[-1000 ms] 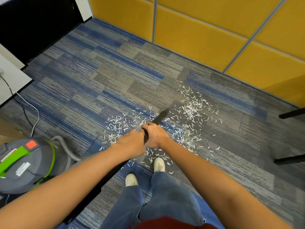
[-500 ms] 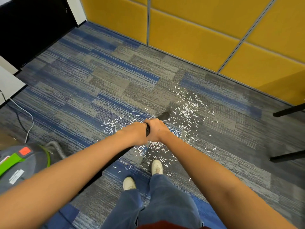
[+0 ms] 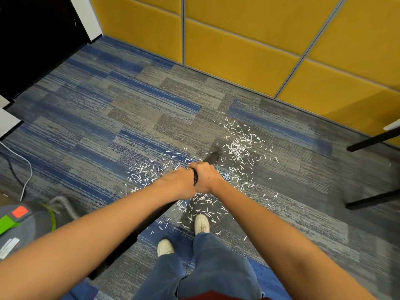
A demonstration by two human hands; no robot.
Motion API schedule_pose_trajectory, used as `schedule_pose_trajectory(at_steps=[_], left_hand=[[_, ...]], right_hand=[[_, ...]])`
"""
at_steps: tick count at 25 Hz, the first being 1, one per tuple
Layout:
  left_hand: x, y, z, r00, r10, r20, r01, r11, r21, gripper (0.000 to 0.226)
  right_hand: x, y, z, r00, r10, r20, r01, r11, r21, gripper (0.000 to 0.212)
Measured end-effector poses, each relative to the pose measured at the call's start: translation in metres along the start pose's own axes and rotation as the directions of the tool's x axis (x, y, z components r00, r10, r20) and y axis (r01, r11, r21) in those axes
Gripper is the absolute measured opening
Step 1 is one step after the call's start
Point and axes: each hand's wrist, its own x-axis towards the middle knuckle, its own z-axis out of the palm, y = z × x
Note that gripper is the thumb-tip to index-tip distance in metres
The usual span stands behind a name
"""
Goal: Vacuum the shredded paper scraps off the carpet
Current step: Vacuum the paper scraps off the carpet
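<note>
White shredded paper scraps (image 3: 238,148) lie scattered over the blue-grey carpet (image 3: 129,118) ahead of my feet, thickest just beyond the wand's tip. A black vacuum wand (image 3: 213,157) runs from under my left arm out to the carpet, its nozzle tip at the near edge of the dense patch. My left hand (image 3: 180,180) and my right hand (image 3: 205,177) both grip the wand side by side, hiding its middle. The grey and green vacuum canister (image 3: 23,221) stands at the lower left, with its grey hose (image 3: 65,202) curving off it.
A yellow panelled wall (image 3: 249,44) bounds the carpet at the back. Black furniture legs (image 3: 372,139) stick in from the right. A white cord (image 3: 28,169) trails on the floor at the left. My shoes (image 3: 201,223) stand among scraps.
Both hands have pushed the wand forward, so its tip now reaches further into the dense patch of scraps. The view has shifted right, leaving less of the canister in sight.
</note>
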Motion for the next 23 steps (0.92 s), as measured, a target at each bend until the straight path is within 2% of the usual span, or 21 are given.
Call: schedule_pose_trajectory(at_steps=[9, 15, 23], left_hand=[[0.006, 0.010, 0.005, 0.999, 0.040, 0.010, -0.040, 0.999, 0.007, 0.035], [0.007, -0.007, 0.001, 1.000, -0.026, 0.013, 0.026, 0.999, -0.020, 0.035], [0.014, -0.008, 0.002, 0.996, -0.065, -0.064, 0.062, 0.997, -0.039, 0.036]], right_hand=[[-0.007, 0.016, 0.002, 0.999, 0.038, -0.022, -0.038, 0.999, -0.009, 0.034], [0.007, -0.001, 0.004, 1.000, 0.007, -0.001, -0.007, 1.000, -0.007, 0.023], [0.025, -0.002, 0.001, 1.000, -0.016, 0.024, 0.017, 1.000, -0.017, 0.041]])
